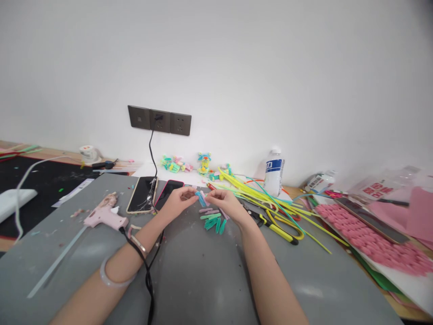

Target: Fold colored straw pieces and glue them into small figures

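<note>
My left hand [178,202] is closed in a pinch on a short blue pipe cleaner piece [200,199]. My right hand [228,205] pinches close beside it, its fingertips at a pale lilac pipe cleaner piece [203,196]. The two pieces meet or overlap; whether they are joined I cannot tell. Just below the hands, several short folded pipe cleaner pieces [216,224] in green, teal and lilac lie on the grey table mat [199,280].
On the left lie a pink glue gun [106,216] with a black cord and two phones [142,195]. To the right are yellow-handled pliers [277,229], long yellow pipe cleaners [250,189] and a bottle [274,174]. Small pipe cleaner figures [204,163] stand by the wall.
</note>
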A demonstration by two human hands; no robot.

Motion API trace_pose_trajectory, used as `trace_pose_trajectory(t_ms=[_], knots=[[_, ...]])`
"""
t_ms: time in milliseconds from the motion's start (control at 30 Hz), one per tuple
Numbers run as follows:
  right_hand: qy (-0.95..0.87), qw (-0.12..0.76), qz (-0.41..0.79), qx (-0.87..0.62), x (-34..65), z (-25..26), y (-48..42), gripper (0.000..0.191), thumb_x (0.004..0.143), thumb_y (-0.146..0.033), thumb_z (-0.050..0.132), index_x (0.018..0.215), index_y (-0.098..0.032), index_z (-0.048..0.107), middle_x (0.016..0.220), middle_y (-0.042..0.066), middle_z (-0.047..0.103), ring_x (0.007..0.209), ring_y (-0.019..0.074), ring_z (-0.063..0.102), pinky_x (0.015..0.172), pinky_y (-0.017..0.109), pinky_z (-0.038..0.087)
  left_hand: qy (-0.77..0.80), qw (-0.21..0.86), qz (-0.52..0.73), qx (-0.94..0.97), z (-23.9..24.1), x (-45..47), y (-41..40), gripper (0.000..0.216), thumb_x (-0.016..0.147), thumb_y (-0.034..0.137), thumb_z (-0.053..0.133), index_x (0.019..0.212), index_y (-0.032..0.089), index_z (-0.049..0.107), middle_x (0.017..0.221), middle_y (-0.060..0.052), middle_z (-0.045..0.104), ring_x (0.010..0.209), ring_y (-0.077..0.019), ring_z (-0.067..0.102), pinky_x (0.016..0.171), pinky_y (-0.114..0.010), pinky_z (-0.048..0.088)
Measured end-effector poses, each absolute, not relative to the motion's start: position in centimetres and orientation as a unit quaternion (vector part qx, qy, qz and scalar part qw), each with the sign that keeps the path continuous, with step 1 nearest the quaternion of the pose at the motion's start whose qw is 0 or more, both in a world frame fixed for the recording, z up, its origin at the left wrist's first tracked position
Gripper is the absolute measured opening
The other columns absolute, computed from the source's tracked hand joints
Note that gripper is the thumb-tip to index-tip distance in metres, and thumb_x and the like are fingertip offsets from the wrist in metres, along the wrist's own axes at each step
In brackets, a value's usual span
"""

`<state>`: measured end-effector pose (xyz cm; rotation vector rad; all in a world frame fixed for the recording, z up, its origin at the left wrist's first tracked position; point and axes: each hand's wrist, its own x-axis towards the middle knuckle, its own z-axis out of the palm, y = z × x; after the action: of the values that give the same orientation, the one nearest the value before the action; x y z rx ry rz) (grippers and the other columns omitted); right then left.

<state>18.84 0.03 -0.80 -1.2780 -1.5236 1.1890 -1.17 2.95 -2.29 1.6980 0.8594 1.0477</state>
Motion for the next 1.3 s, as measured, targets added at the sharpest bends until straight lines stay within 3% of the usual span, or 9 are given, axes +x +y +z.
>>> trace_pose_trajectory(t_ms=[600,800,1300], knots=[[-0.610,0.395,0.464,-0.508,18.77,-0.78,0.01,0.029,0.074,-0.044,0.071,0.072,-0.016,0.067,0.063,0.000,0.060,0.056,0.0121,0.047,0.054,0.026,0.033,0.333,0.490,0.428,0.683,-2.18,-1.10,2.83,0.024,0.075,0.037,0.071,0.085,0.015,0.068,0.084,-0.005,0.072,0.078,-0.0193,0.068,0.076,-0.033,0.054],[-0.610,0.403,0.458,-0.506,18.66,-0.80,0.03,0.027,0.072,-0.043,0.071,0.070,-0.016,0.067,0.064,0.000,0.062,0.057,0.0131,0.049,0.056,0.027,0.034,0.335,0.517,0.413,0.671,-2.15,-1.10,2.78,0.027,0.075,0.041,0.072,0.086,0.016,0.068,0.079,-0.005,0.072,0.068,-0.0179,0.067,0.063,-0.029,0.055],[-0.611,0.407,0.446,-0.512,18.30,-0.60,-0.11,0.028,0.072,-0.044,0.070,0.070,-0.017,0.066,0.060,-0.001,0.059,0.054,0.0120,0.044,0.053,0.027,0.030,0.329,0.582,0.410,0.620,-2.08,-0.99,2.69,0.029,0.071,0.039,0.077,0.083,0.015,0.066,0.078,-0.005,0.074,0.071,-0.0198,0.072,0.065,-0.031,0.058]])
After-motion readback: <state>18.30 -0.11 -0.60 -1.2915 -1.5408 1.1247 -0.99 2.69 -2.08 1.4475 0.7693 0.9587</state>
